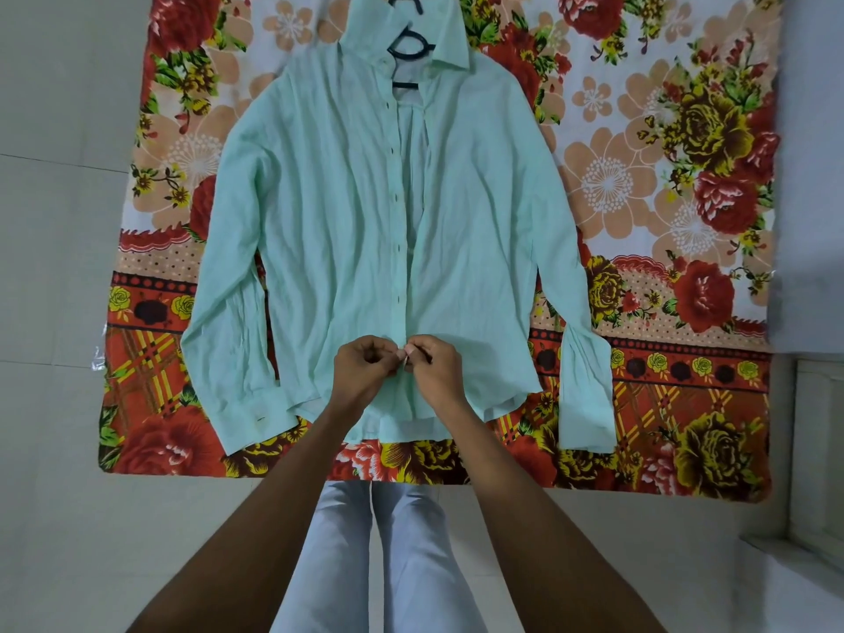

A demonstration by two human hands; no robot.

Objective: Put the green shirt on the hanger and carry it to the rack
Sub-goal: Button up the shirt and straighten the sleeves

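Observation:
The pale green long-sleeved shirt (pixel 319 212) lies flat, front up, on a flowered cloth, collar away from me and sleeves spread to both sides. A black hanger (pixel 408 50) sits inside it; only its hook and neck show at the open collar. The front placket is open from the collar down to the lower part. My left hand (pixel 365 365) and my right hand (pixel 434 365) meet at the placket near the hem, fingertips pinching the two front edges together at a button.
The red, yellow and peach flowered cloth (pixel 662 185) covers the pale tiled floor (pixel 55 267). My legs in light trousers (pixel 365 541) are below its near edge. A white ledge or wall base (pixel 813 450) runs along the right.

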